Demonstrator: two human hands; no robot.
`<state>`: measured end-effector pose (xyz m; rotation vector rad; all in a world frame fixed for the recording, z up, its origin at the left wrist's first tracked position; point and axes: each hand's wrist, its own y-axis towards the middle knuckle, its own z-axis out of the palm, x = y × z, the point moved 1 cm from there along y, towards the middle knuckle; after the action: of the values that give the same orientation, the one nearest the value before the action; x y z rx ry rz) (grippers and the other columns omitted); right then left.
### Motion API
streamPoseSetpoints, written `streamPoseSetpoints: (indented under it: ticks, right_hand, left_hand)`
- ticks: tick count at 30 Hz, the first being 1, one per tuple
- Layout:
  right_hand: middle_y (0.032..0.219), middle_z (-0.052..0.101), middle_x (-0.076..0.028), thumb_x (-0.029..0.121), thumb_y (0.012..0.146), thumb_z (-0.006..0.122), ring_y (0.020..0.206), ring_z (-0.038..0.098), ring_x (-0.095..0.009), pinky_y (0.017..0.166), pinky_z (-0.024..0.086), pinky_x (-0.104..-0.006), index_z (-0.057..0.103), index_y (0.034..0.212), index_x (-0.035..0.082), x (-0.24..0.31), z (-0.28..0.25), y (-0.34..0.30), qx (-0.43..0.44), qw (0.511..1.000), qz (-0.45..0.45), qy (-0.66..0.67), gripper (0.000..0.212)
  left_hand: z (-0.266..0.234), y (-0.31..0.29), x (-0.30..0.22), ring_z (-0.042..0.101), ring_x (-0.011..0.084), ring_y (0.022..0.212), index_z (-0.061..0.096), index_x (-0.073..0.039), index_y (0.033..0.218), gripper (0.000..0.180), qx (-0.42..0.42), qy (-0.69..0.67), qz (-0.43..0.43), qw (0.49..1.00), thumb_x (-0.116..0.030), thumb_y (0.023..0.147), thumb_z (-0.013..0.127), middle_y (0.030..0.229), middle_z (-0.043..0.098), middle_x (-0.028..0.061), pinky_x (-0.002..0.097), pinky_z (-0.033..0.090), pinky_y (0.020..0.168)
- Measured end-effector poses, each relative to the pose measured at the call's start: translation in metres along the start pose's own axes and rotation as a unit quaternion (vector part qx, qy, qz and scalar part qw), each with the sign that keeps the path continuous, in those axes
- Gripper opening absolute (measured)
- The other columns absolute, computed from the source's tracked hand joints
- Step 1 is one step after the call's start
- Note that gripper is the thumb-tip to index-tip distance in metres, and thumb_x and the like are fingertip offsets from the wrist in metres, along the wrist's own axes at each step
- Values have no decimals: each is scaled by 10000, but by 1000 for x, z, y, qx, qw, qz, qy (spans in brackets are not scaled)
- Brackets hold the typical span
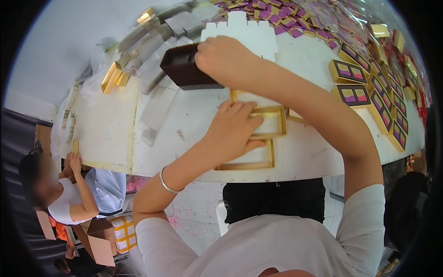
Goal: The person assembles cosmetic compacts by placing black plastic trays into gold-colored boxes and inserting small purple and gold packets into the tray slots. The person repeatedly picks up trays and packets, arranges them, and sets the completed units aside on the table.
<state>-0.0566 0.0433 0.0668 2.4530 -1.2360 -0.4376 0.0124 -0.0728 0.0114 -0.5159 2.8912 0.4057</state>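
Note:
My right hand (226, 62) is curled against the right end of a stack of dark brown plastic trays (196, 79), its fingertips hidden behind the hand. Nearer to me, my left hand (236, 127) grips a gold rectangular box frame (280, 121), fingers bent over its left part. A second gold frame (271, 154) lies just below that hand, close to the table's front edge. Part of another gold frame (234, 95) shows between my two hands.
Gold boxes with dark inserts and pink-purple pieces (353, 94) stand at the right. Small purple-and-gold pieces (286, 18) pile up at the back. White cut cardboard (237, 30) and clear plastic sleeves (154, 108) lie beyond and left. Another person (76, 194) sits at far left.

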Motion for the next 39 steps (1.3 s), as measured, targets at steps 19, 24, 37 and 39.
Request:
streamPoseSetpoints:
  ticks: [19, 24, 37, 39]
  right_hand:
    - [849, 582, -35, 267, 948, 508, 631, 481, -86, 561, 397, -207, 595, 1002, 8, -51, -110, -205, -125, 611, 477, 619, 279]
    - [770, 573, -6, 304, 947, 520, 570, 473, -67, 488, 372, -217, 594, 990, 35, -59, -110, -263, -94, 577, 531, 613, 283]
    - [980, 589, -32, 49, 734, 709, 778, 489, -129, 655, 402, -244, 544, 1277, 82, -30, -96, -273, -31, 856, 387, 343, 568]
    - [979, 590, -34, 35, 721, 710, 790, 485, -131, 658, 398, -246, 556, 1265, 81, -34, -112, -276, -28, 872, 394, 289, 568]
  left_hand:
    - [-37, 73, -29, 555, 288, 923, 480, -147, 1275, 791, -182, -116, 17, 976, -246, 581, 847, 1207, 464, 133, 363, 494, 702]
    - [-31, 108, -49, 567, 306, 982, 400, -135, 1372, 890, -131, -103, 42, 985, -243, 603, 835, 1295, 457, 117, 358, 499, 804]
    - [-7, 122, -19, 517, 312, 1076, 491, -80, 1288, 710, 121, -117, 69, 983, -269, 665, 773, 1210, 535, 105, 392, 436, 895]
    - [-4, 125, -17, 514, 305, 1070, 473, -90, 1311, 735, 134, -99, 74, 983, -249, 661, 775, 1200, 552, 95, 381, 420, 906]
